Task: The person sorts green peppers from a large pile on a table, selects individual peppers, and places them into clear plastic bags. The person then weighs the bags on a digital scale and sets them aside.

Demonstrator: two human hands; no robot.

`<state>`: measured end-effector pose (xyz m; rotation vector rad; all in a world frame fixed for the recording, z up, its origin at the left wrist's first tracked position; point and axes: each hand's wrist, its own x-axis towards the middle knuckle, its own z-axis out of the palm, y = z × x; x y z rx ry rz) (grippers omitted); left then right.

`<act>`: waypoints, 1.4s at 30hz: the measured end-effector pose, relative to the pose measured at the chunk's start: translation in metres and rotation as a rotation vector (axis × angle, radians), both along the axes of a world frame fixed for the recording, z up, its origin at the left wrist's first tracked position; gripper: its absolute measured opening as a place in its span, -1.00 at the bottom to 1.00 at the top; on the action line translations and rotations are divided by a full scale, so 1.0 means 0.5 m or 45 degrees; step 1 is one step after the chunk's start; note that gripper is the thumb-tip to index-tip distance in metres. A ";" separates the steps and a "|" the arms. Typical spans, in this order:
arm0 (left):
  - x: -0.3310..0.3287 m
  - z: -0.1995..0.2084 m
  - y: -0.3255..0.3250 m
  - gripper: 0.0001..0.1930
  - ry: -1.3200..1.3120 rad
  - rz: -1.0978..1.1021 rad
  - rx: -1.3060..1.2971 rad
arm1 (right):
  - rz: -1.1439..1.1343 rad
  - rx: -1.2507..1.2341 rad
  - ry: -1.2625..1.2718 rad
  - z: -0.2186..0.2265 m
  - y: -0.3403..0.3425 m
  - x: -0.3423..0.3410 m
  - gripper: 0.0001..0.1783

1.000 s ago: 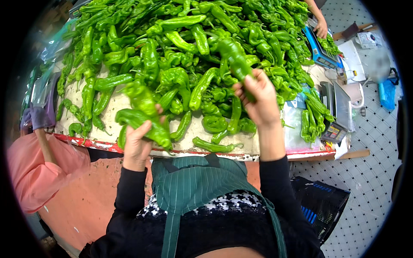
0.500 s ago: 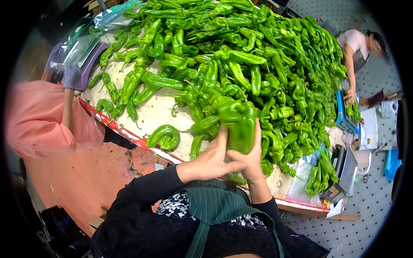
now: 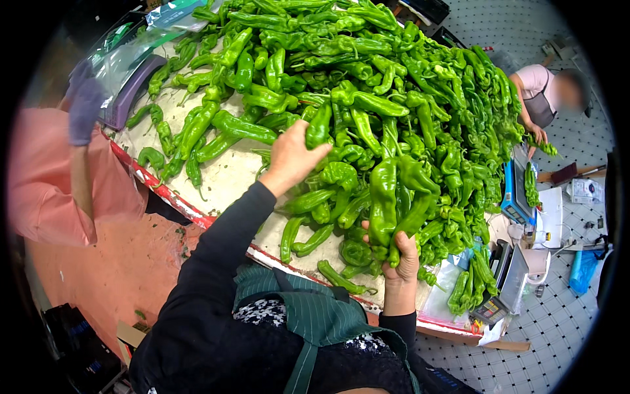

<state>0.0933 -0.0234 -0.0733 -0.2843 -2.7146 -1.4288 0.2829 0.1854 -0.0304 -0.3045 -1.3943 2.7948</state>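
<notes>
A large heap of long green peppers (image 3: pixel 433 125) covers the table. My right hand (image 3: pixel 402 259), near the table's front edge, is closed round the lower ends of a small bunch of green peppers (image 3: pixel 383 197), which point away from me. Stretched forward to the left side of the heap, my left hand (image 3: pixel 292 157) has thumb and fingers about one green pepper (image 3: pixel 319 126); part of its grip is hidden behind the hand. Loose peppers lie between my two hands on the pale tabletop (image 3: pixel 239 164).
At right, a scale (image 3: pixel 508 282) carries several peppers (image 3: pixel 474 282); a blue scale (image 3: pixel 518 194) stands beyond it. A co-worker (image 3: pixel 538 92) handles peppers there. A gloved person in pink (image 3: pixel 79 177) stands at left by a purple scale (image 3: pixel 131 92). The table has a red edge (image 3: pixel 167 187).
My hands were together round a bunch of peppers. Now the left has let go and reached forward to another pepper, while the right keeps the bunch. The gloved person's hand has moved.
</notes>
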 end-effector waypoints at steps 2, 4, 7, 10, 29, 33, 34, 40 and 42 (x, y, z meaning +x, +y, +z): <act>-0.033 -0.052 -0.041 -0.56 -0.013 0.105 0.455 | 0.004 -0.020 -0.009 0.004 0.002 0.002 -0.26; -0.043 -0.005 -0.115 -0.67 -0.591 -0.206 1.288 | -0.011 -0.068 -0.020 0.002 0.005 0.005 -0.27; -0.040 0.012 -0.153 -0.65 -0.710 -0.060 1.543 | -0.030 -0.113 -0.078 -0.009 0.005 -0.001 -0.30; -0.033 0.014 -0.186 -0.60 -0.834 -0.302 1.618 | 0.054 -0.063 -0.006 -0.008 -0.014 -0.018 -0.33; 0.153 0.140 -0.016 -0.69 1.142 -1.056 -0.152 | -0.012 0.030 -0.160 -0.027 -0.005 0.017 -0.30; 0.120 0.155 -0.016 -0.55 1.207 -1.213 -0.145 | 0.047 0.191 -0.092 0.038 -0.034 0.001 -0.06; 0.114 0.153 -0.015 -0.53 1.199 -1.194 -0.149 | 0.070 0.257 -0.084 0.062 -0.044 -0.012 0.07; 0.080 0.123 -0.020 -0.29 1.246 -0.748 -0.198 | 0.030 0.009 -0.080 0.068 -0.063 -0.034 0.08; 0.044 0.121 -0.081 -0.24 1.094 -0.468 -0.068 | 0.073 -0.090 -0.001 0.073 -0.063 -0.040 0.16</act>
